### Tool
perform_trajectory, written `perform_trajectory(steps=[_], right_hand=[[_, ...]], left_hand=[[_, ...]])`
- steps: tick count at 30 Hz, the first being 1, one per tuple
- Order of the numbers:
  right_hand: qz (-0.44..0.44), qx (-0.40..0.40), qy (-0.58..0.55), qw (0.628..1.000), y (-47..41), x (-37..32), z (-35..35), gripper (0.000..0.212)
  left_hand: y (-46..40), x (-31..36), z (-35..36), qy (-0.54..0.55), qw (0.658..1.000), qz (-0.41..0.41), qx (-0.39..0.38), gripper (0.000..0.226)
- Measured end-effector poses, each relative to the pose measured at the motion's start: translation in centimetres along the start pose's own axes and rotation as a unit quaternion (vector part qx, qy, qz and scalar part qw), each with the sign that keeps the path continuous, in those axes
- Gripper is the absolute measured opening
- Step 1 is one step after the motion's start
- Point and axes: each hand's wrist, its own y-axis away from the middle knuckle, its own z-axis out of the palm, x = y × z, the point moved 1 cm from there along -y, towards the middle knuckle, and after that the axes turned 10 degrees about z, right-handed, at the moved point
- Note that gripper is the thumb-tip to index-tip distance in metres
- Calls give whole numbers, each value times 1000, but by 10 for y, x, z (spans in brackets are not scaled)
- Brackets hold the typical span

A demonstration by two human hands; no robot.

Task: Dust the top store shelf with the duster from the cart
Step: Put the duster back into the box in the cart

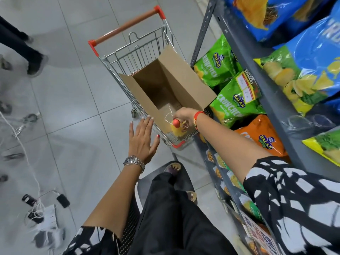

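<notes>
A small wire shopping cart (166, 36) with a red-orange handle stands on the floor ahead of me. An open cardboard box (184, 87) fills most of its basket. At the cart's near end lies the duster (177, 127), yellow with a red knob on its handle and a white string loop. My right hand (184, 115) reaches down into the cart and closes around the duster's handle just beyond the knob. My left hand (142, 139) hovers open with fingers spread, beside the cart's near left rim, touching nothing. The grey metal store shelf (257, 70) runs along my right.
Blue, green and orange snack bags (235, 102) fill the shelves. I stand on a dark plastic stool (139, 188). Another person's legs (24, 50) are at the far left. White cables and chargers (40, 208) lie on the tiled floor at lower left.
</notes>
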Motion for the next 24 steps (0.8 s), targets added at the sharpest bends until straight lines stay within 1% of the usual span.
perform_trajectory(steps=[3,5,7,9,11,12,14,16,18,20,22,24], right_hand=[[-37,24,13,999,5,2,-4,17],[-33,24,7,999,10,4,-7,18],[-25,26,-17,999,14,8,-10,27],[-29,25,-45,998,15,14,-13,23],[-34,47,-69,996,13,21,-16,44],[-38,57,-75,995,13,24,-17,51],[-53,72,-79,993,16,26,-17,53],[-65,78,-79,992,17,26,-14,50],[-102,86,-66,989,17,26,-9,46],[-166,97,-35,981,17,25,-1,51],[-243,115,13,963,21,24,8,58],[-304,124,94,940,25,20,18,50]], left_hand=[[-3,1,-1,3,1000,-4,12,64],[-5,-1,-2,-1,1000,-8,13,67],[-7,-4,-4,-7,1000,-12,14,69],[-10,-6,-7,-8,1000,-16,26,70],[-15,-5,-11,-8,999,-18,40,70],[-17,-4,-13,-5,999,-19,44,71],[-22,0,-14,15,998,-20,50,74],[-26,4,-12,35,998,-18,50,75],[-26,7,-9,39,998,-13,53,70],[-23,9,-6,38,998,-13,55,65],[-18,10,-4,36,998,-13,55,66],[-11,9,-3,31,998,-15,51,70]])
